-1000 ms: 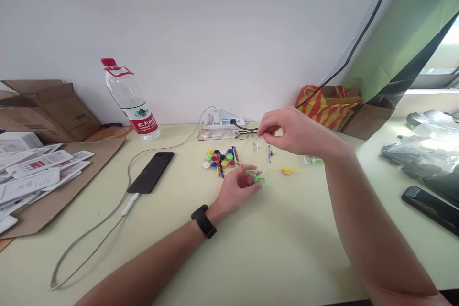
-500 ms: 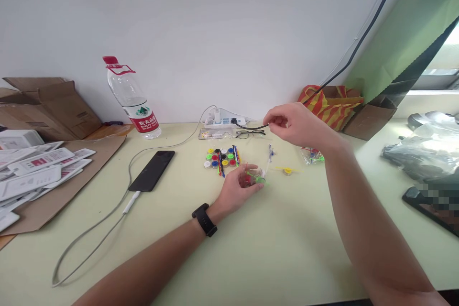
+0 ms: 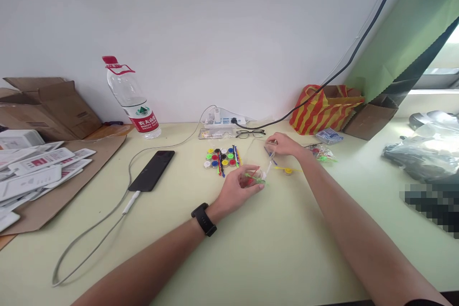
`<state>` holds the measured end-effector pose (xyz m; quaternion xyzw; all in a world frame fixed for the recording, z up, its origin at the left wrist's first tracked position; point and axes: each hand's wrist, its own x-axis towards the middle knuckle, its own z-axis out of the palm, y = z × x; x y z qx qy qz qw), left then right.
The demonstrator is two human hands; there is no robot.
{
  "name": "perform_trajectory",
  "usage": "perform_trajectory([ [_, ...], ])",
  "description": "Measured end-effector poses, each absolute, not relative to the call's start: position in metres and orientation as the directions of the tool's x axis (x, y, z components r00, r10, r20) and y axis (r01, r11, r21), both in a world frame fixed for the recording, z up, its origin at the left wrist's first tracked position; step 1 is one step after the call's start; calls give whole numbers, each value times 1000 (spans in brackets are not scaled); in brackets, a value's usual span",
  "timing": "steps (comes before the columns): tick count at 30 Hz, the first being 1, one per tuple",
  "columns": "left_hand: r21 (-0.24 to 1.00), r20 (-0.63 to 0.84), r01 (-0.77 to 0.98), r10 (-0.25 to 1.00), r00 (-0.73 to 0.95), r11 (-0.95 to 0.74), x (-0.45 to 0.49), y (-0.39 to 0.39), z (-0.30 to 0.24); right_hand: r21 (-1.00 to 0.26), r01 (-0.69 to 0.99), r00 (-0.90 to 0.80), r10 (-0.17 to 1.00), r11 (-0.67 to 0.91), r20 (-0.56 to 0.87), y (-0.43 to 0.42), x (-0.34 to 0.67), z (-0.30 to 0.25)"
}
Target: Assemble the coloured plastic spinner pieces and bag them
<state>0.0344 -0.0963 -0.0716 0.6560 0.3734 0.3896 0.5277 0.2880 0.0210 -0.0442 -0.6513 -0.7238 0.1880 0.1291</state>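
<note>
My left hand [image 3: 234,184], with a black watch on the wrist, curls around a small clear plastic piece with red and green parts [image 3: 254,178]. A thin white piece [image 3: 268,168] sticks up at its far right side. My right hand [image 3: 281,145] is closed in a pinch near the upper end of that white piece; what its fingertips hold is too small to make out. A thin blue piece [image 3: 270,155] shows just below those fingers. To the right lies a yellow spinner-like piece [image 3: 288,171], under the right wrist's edge.
Coloured round discs [image 3: 216,158] and thin sticks [image 3: 236,155] lie behind my left hand. Farther back are glasses [image 3: 251,133] and a power strip [image 3: 225,121]. A phone [image 3: 152,170] on a cable and a water bottle [image 3: 139,110] stand left; a bag of small parts [image 3: 322,154] lies right.
My right hand has come down from in front of the power cable to just above the table, beside the white piece. The left hand keeps its place around the clear piece.
</note>
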Motion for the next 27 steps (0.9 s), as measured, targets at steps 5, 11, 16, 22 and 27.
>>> perform_trajectory([
  [5, 981, 104, 101, 891, 442, -165, 34, -96, -74, -454, 891, -83, 986, 7, -148, 25, 291, -45],
  [11, 992, 66, 63, 884, 462, -107, 34, -94, -78, -545, 838, -187, 941, 2, -284, 16, 286, -39],
  [16, 995, 61, 41, 888, 456, -89, 34, -94, -78, -560, 828, -234, 921, 21, -311, 15, 289, -31],
  [22, 997, 41, 39, 901, 433, -64, 34, -95, -75, -540, 840, -242, 930, 58, -277, 13, 297, -21],
  [27, 996, 48, 49, 908, 417, -75, 34, -96, -71, -519, 843, -329, 900, 144, -285, 10, 286, -22],
])
